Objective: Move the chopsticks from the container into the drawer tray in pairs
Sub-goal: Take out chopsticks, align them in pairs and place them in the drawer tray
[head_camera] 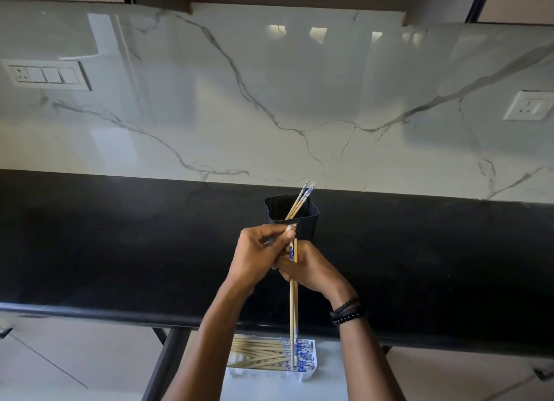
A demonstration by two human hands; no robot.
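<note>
A black square container (pixel 302 221) stands on the dark countertop with a few blue-patterned wooden chopsticks (pixel 300 200) leaning out of it. Just in front of it, my left hand (pixel 259 255) and my right hand (pixel 311 267) meet around a pair of chopsticks (pixel 293 307) that hangs down over the counter edge. My right hand grips the pair near its upper part; my left hand pinches its top end with thumb and fingers. Below the counter, a white drawer tray (pixel 313 367) holds several chopsticks lying flat.
The black counter (pixel 120 245) runs across the view with its front edge (pixel 90 313) above the open drawer. A marble backsplash (pixel 269 101) carries a switch plate (pixel 48 75) at left and a socket (pixel 529 105) at right.
</note>
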